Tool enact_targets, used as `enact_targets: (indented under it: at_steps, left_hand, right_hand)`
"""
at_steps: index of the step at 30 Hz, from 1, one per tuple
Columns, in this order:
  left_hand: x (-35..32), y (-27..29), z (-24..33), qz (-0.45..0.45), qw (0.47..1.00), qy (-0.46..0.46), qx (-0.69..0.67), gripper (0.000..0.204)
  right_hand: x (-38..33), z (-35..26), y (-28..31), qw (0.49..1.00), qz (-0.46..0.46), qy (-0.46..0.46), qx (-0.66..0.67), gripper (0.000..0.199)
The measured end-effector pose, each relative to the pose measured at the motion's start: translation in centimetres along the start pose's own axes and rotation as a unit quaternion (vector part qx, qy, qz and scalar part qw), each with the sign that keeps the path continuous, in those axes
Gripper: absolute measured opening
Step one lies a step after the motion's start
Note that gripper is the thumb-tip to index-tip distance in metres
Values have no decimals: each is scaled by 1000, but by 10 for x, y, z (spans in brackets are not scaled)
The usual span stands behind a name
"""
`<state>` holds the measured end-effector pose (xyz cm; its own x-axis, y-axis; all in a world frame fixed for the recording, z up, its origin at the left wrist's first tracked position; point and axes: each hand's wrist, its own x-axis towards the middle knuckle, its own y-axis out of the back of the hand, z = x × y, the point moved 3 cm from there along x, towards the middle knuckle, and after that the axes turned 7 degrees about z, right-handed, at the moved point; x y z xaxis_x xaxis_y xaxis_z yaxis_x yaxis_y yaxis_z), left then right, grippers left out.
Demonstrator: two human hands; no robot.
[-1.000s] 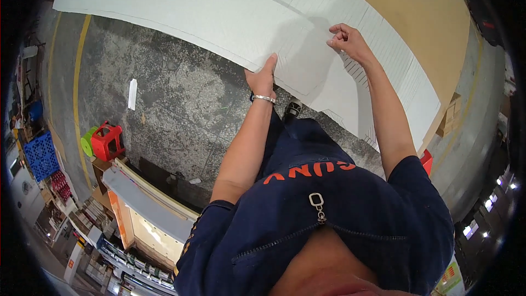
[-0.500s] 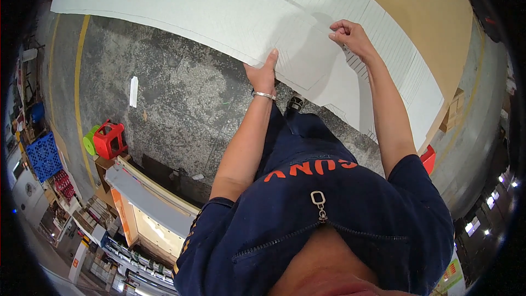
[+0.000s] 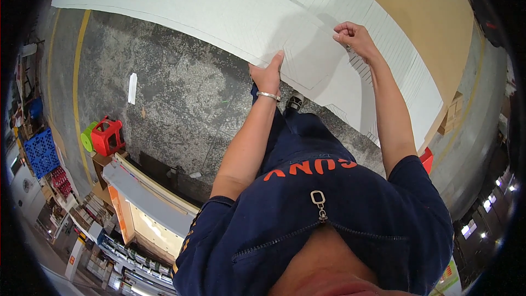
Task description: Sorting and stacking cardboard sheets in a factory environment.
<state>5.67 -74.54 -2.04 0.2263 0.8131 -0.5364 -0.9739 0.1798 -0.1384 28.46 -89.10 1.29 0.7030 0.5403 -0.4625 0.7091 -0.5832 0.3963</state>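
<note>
A large white sheet (image 3: 219, 11) with drawn pattern lines lies across a brown table (image 3: 416, 5). My left hand (image 3: 268, 74), with a silver bracelet at the wrist, grips the sheet's near edge, thumb on top. My right hand (image 3: 353, 35) is closed with its fingertips pinching the sheet further in, near some ruled lines. The part of the sheet between my hands is slightly lifted and casts a shadow.
Grey concrete floor (image 3: 181, 93) with a yellow line lies below the table edge. A red stool (image 3: 107, 136) and a green one stand at left, beside a blue crate (image 3: 41, 152). A white scrap (image 3: 132, 87) lies on the floor. A counter (image 3: 142, 192) is behind me.
Both hands have stayed on the sheet and shifted only slightly; the sheet's near edge sits a little differently under my left hand.
</note>
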Motion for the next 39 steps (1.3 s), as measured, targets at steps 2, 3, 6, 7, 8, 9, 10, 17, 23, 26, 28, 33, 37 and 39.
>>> enact_targets:
  at_steps: [2, 3, 6, 7, 8, 9, 10, 17, 23, 26, 28, 33, 37, 39]
  left_hand:
    - [0, 1, 0, 5, 1000, 1, 12, 69]
    - [1, 1, -1, 10, 1000, 2, 25, 70]
    - [0, 5, -2, -6, 1000, 3, 28, 75]
    - [0, 4, -3, -6, 1000, 3, 29, 75]
    - [1, 4, -4, -6, 999, 0, 42, 76]
    - [0, 3, -4, -7, 998, -2, 56, 76]
    - [0, 3, -4, -7, 998, -1, 57, 76]
    - [-1, 1, -3, -8, 999, 8, 30, 79]
    - [-3, 3, -6, -15, 998, 11, 53, 85]
    - [-7, 3, -11, -32, 998, 8, 62, 83]
    - [-7, 3, -12, -37, 997, 9, 62, 79]
    - [-12, 0, -10, -10, 998, 15, 56, 77]
    - [-9, 0, -11, -26, 998, 34, 46, 82]
    - [-7, 0, -13, -57, 997, 24, 42, 79]
  right_hand:
    - [-1, -1, 0, 1000, -1, 0, -1, 27]
    - [-1, -3, 1, 1000, -2, -1, -3, 27]
    - [-4, -6, 3, 1000, 11, 19, -20, 28]
    - [-4, -4, 3, 1000, 10, 18, -19, 28]
    - [-4, -2, 5, 1000, 6, 19, -23, 28]
    - [-6, -1, 5, 999, 2, 20, -26, 29]
    - [-7, 0, 5, 1000, 2, 18, -25, 29]
    - [-9, 4, 8, 999, -16, 5, -28, 30]
    - [-11, 6, 10, 1000, -8, 15, -24, 33]
    - [-12, 11, 11, 1000, 5, 17, -16, 33]
    - [-12, 9, 12, 1000, 12, 24, -14, 33]
    - [-13, 13, 13, 999, 9, 22, -30, 31]
    - [-15, 11, 14, 999, -1, 23, -25, 30]
    - [-17, 8, 15, 999, -7, 4, -32, 33]
